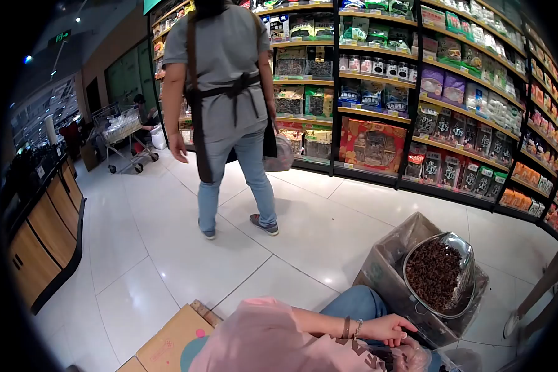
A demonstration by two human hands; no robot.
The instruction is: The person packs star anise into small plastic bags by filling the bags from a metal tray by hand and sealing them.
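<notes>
My left hand (384, 328), with bracelets at its wrist, reaches across my lap at the bottom of the view. Its fingers are bent and pinch at the clear plastic glove (413, 354) around my right hand (406, 359). The right hand's fingers are partly hidden by the wrinkled plastic and the frame's lower edge. Just beyond both hands, a metal bowl (467, 248) of dark reddish-brown dried pieces (434, 273) rests tilted on a plastic-lined cardboard box (384, 263).
Flattened cardboard (173, 338) lies at lower left. A person in a grey shirt and apron (229, 105) stands ahead, holding a clear bag (279, 155). Stocked shelves (378, 80) line the back. A shopping cart (123, 133) and wooden counter (43, 229) stand left; another person's leg (542, 288) is at right.
</notes>
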